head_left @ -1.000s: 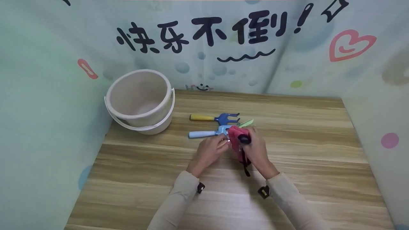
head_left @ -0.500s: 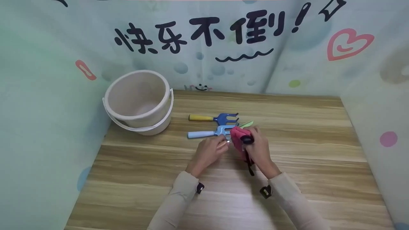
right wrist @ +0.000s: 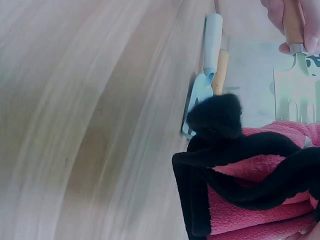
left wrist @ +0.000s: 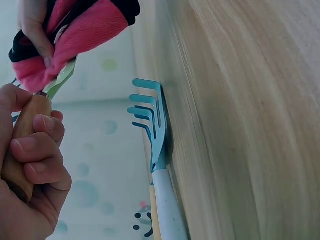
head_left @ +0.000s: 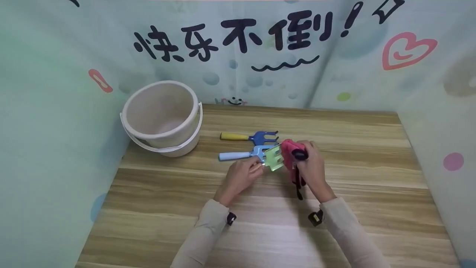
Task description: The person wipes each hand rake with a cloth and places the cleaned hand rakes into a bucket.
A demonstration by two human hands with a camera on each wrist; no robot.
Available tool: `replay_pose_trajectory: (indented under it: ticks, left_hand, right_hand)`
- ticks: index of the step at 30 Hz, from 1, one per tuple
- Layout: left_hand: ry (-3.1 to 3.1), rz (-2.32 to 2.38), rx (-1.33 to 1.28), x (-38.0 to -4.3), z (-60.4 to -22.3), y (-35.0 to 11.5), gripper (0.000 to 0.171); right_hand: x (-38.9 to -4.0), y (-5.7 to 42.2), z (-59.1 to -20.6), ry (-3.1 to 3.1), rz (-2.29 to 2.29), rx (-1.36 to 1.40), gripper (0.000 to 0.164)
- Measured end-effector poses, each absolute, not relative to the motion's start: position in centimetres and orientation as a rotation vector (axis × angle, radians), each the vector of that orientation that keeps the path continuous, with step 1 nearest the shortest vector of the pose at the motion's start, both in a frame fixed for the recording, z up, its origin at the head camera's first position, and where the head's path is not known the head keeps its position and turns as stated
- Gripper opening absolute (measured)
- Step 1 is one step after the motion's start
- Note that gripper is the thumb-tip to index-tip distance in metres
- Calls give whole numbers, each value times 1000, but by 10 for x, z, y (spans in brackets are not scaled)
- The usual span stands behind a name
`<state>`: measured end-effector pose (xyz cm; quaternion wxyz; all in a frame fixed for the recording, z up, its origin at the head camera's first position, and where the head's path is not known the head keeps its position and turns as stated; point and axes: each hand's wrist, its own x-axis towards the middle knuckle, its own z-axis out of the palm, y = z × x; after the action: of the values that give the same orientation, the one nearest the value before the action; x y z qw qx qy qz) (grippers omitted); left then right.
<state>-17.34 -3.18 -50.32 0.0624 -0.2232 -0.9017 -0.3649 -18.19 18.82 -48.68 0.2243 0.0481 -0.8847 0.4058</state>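
- Just now, the cloth point(head_left: 288, 150) and our right hand point(head_left: 312, 163) moved over to the right.
- Half a second ago, the cloth hid nearly all of the green fork point(head_left: 273, 158). Only a bit of green poked out past the top. Now we can see its flat green head in the gap between our two hands.
- Our left hand point(head_left: 241, 174) is in almost the same spot. Its fingers point(left wrist: 42, 142) are curled tight around the wooden handle point(left wrist: 31, 116).
- Our right fingers are clamped on the cloth, which is pink with black edges, and the thumb presses on it. Some of those fingers are hidden, so we can't see them all.
- The green fork is held up off the surface point(head_left: 167, 204). Its prongs point(right wrist: 300, 107) point at the cloth. The tips are next to the cloth or behind it, and we can't tell if they touch.
- We think this means the cloth is sliding along the fork toward the tips, so the rubbing seems to be partway along. We can't tell if any spots are left.
- The light blue fork point(head_left: 235, 156) and the dark blue fork point(head_left: 258, 138) have not moved. They lie side by side past our left hand.
- The bucket point(head_left: 160, 136) has stayed at the back left, well apart from our hands.
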Motion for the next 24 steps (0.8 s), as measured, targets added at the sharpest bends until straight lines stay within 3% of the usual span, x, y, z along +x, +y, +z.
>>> replay_pose_trajectory:
  ticks: [6,13,24]
  left_hand:
    - [-2750,-1180,-607,-173,-503,-35,16]
    - [-2767,-1541,-449,-174,-503,-36,23]
    - [-2563,-1949,-401,-170,-503,-22,26]
  right_hand:
    - [-190,197,-481,-2450,1132,10,22]
    - [-195,206,-479,-2370,1429,-313,33]
    - [-182,184,-496,-2041,2581,-513,41]
